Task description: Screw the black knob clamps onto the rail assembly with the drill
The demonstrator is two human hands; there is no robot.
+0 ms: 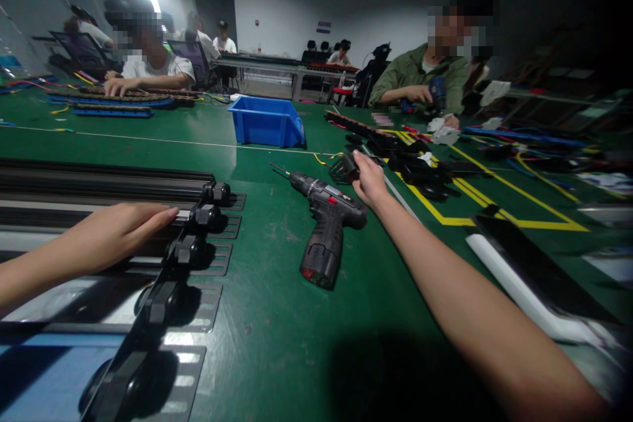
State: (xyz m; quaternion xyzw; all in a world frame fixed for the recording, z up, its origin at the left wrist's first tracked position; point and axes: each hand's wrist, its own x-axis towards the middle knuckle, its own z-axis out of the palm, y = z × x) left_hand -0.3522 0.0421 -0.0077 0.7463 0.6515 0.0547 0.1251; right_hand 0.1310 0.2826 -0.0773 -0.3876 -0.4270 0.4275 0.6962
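My left hand (121, 227) lies with fingers stretched out over a row of long dark and silver rails (64, 211). Black round fittings with hexagonal collars (205, 216) and flat slotted tabs (226, 227) line the rails' right end. Farther right, my right hand (370, 179) is closed around a small black slotted plastic piece (342, 169), held by its right end. A black cordless drill (329, 204) rests on its side just below that piece, its thin bit pointing to the upper left. Nothing shows whether my left hand presses on the rails.
Behind the drill stands a blue plastic bin (267, 122). Black parts (420, 168) cover a yellow-taped area at right, near a tablet-like device (534, 270) on a white stand. Across the green table (267, 343), one person handles strips and another holds a drill (437, 93).
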